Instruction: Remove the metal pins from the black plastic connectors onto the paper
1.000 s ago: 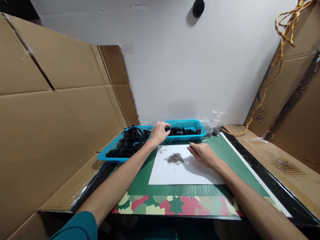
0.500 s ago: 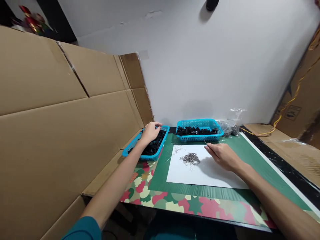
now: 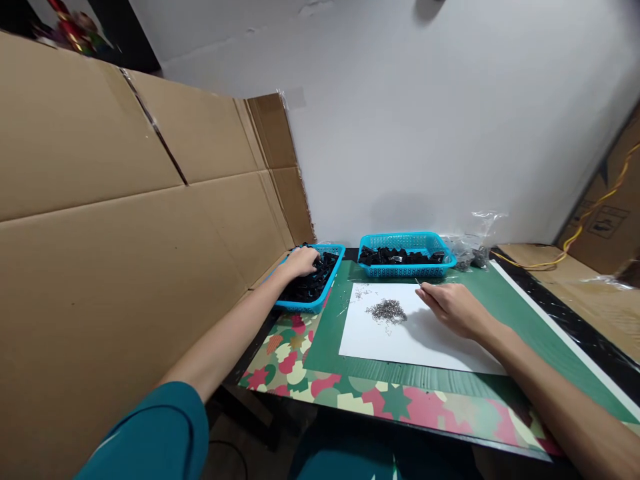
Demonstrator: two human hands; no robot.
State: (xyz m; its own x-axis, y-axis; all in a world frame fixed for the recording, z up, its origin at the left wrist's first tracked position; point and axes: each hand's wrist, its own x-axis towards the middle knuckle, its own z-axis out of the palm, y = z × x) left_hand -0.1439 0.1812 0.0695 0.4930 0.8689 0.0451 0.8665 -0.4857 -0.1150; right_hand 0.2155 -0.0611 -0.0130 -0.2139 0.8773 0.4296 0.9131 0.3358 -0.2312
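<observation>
My left hand [image 3: 303, 261] reaches down into the left blue basket [image 3: 299, 307], among a heap of small black plastic pieces [image 3: 304, 289]. Its fingers curl downward, and the pieces and the back of the hand hide the fingertips. My right hand [image 3: 453, 308] hovers over a sheet of white paper [image 3: 370, 343], pinching a thin metal tool [image 3: 419, 282]. Only the tool's slim tip shows; the rest lies inside the fingers. On the paper to the left of this hand is a pile of tiny silvery metal parts [image 3: 388, 311], with a few scattered around it.
A second blue basket [image 3: 407, 271] with black pieces stands behind the paper. Beside it sit clear plastic bags [image 3: 473, 253] with dark contents. A green mat [image 3: 320, 353] lies under the paper. Cardboard walls [image 3: 225, 220] rise at the left, and a yellow cord [image 3: 575, 237] runs at the right.
My left hand has lowered from above the left basket's contents into the black pieces. My right hand keeps its pinch over the paper. The whole view has shifted slightly.
</observation>
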